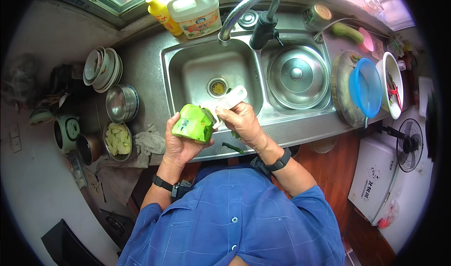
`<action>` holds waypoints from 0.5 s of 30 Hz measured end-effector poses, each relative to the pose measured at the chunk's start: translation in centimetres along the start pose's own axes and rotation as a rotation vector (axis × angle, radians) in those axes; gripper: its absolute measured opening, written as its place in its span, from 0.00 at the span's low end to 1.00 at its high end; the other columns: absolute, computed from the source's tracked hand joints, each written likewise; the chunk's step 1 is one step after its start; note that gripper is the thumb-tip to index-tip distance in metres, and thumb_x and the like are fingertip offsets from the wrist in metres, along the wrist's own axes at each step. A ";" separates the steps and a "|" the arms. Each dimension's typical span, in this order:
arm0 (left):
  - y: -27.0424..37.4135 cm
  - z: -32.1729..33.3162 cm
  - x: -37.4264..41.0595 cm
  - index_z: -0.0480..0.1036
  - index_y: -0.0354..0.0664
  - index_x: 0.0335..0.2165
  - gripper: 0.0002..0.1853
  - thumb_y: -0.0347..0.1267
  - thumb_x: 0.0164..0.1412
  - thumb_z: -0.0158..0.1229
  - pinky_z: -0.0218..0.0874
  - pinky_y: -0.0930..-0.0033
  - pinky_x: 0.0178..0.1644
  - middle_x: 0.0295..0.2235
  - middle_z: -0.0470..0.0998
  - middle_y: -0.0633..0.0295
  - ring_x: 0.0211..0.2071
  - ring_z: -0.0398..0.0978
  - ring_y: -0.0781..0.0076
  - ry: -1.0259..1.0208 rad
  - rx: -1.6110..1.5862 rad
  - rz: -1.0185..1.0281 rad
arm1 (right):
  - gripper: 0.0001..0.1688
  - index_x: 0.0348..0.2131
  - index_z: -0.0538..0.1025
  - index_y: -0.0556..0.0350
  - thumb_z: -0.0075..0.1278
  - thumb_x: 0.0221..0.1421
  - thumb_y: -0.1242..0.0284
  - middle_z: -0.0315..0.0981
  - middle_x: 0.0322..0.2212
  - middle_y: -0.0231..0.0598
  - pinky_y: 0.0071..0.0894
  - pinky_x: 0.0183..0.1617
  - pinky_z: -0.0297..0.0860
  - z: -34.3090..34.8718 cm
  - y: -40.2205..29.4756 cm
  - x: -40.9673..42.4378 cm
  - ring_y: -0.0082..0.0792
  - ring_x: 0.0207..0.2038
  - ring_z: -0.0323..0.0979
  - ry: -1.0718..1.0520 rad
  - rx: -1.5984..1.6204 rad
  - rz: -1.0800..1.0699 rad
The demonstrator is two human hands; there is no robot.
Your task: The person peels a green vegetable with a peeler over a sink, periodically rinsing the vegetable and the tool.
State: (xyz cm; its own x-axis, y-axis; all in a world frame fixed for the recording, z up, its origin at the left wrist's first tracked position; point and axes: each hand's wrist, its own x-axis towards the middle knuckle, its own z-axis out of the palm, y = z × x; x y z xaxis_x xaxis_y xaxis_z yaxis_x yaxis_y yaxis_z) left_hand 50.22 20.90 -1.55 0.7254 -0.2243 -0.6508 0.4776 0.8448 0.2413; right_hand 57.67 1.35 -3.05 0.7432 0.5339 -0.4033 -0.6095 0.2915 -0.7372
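Note:
My left hand (181, 146) holds a chunk of green gourd or squash (192, 123) over the front edge of the left sink basin (197, 68). Much of its surface is pale green, with darker skin at the lower right. In my right hand (245, 125) is a white-handled peeler (232, 98), its head against the right side of the chunk. A dark green strip of peel (232, 148) lies or hangs near the counter's front edge, below my right hand. Yellowish bits sit in the drain strainer (218, 87).
A bowl of pale cut pieces (118, 141) stands at the left beside a grey cloth (149, 141), below stacked bowls (102, 68). The faucet (243, 5) arches over the left basin. A metal lid (297, 75) covers much of the right basin. A cutting board (340, 89) and a blue basin (366, 86) stand at the right.

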 end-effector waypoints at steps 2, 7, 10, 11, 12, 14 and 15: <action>-0.2 -0.6 0.2 0.69 0.50 0.57 0.40 0.64 0.56 0.51 0.68 0.51 0.41 0.50 0.74 0.52 0.48 0.73 0.48 0.034 -0.017 0.002 | 0.13 0.43 0.82 0.62 0.59 0.61 0.71 0.82 0.35 0.32 0.25 0.42 0.74 0.4 1.4 0.2 0.19 0.36 0.76 -0.024 -0.091 -0.172; -0.2 -0.7 -0.1 0.65 0.41 0.61 0.48 0.65 0.54 0.52 0.67 0.54 0.40 0.49 0.72 0.48 0.47 0.72 0.51 -0.076 0.044 -0.020 | 0.10 0.41 0.82 0.61 0.58 0.60 0.74 0.80 0.32 0.30 0.20 0.36 0.67 -0.8 1.8 1.0 0.16 0.32 0.71 0.094 -0.174 -0.174; 0.1 -1.0 -0.3 0.56 0.26 0.64 0.60 0.66 0.50 0.55 0.66 0.58 0.38 0.48 0.70 0.43 0.45 0.70 0.54 -0.222 0.078 -0.063 | 0.05 0.37 0.80 0.57 0.56 0.61 0.75 0.74 0.26 0.23 0.14 0.19 0.46 -1.8 1.9 1.5 0.08 0.17 0.54 0.198 0.017 -0.113; 0.2 -1.0 -0.4 0.56 0.26 0.64 0.60 0.66 0.49 0.55 0.66 0.58 0.38 0.48 0.70 0.43 0.45 0.70 0.53 -0.249 0.059 -0.068 | 0.06 0.37 0.81 0.58 0.57 0.61 0.74 0.74 0.27 0.23 0.14 0.20 0.49 -2.1 1.8 1.3 0.09 0.18 0.56 0.200 0.032 -0.085; 0.3 -1.0 -0.5 0.57 0.27 0.63 0.59 0.66 0.49 0.55 0.67 0.58 0.38 0.48 0.70 0.43 0.46 0.70 0.53 -0.274 0.040 -0.071 | 0.07 0.37 0.81 0.58 0.57 0.61 0.73 0.75 0.27 0.24 0.15 0.22 0.52 -2.3 1.5 0.9 0.10 0.20 0.58 0.198 0.047 -0.057; 0.3 -1.2 -0.7 0.59 0.28 0.62 0.58 0.67 0.49 0.56 0.66 0.57 0.38 0.48 0.70 0.43 0.46 0.70 0.53 -0.279 0.008 -0.065 | 0.07 0.37 0.81 0.56 0.58 0.61 0.72 0.72 0.26 0.21 0.14 0.21 0.48 -1.8 1.1 0.5 0.08 0.19 0.54 0.194 0.085 -0.034; 0.3 -1.3 -0.7 0.60 0.29 0.61 0.58 0.67 0.48 0.56 0.66 0.57 0.38 0.48 0.70 0.42 0.46 0.70 0.52 -0.260 -0.002 -0.057 | 0.07 0.37 0.80 0.56 0.58 0.61 0.72 0.72 0.26 0.21 0.14 0.21 0.48 -1.3 0.9 0.2 0.09 0.19 0.54 0.176 0.101 -0.041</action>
State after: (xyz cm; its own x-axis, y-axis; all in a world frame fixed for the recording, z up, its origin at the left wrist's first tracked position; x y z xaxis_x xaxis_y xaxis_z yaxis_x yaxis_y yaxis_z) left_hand 49.20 21.92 -1.97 0.8008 -0.3883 -0.4561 0.5201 0.8284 0.2080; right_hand 57.70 0.68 -4.50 0.7994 0.3752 -0.4693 -0.5958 0.3933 -0.7003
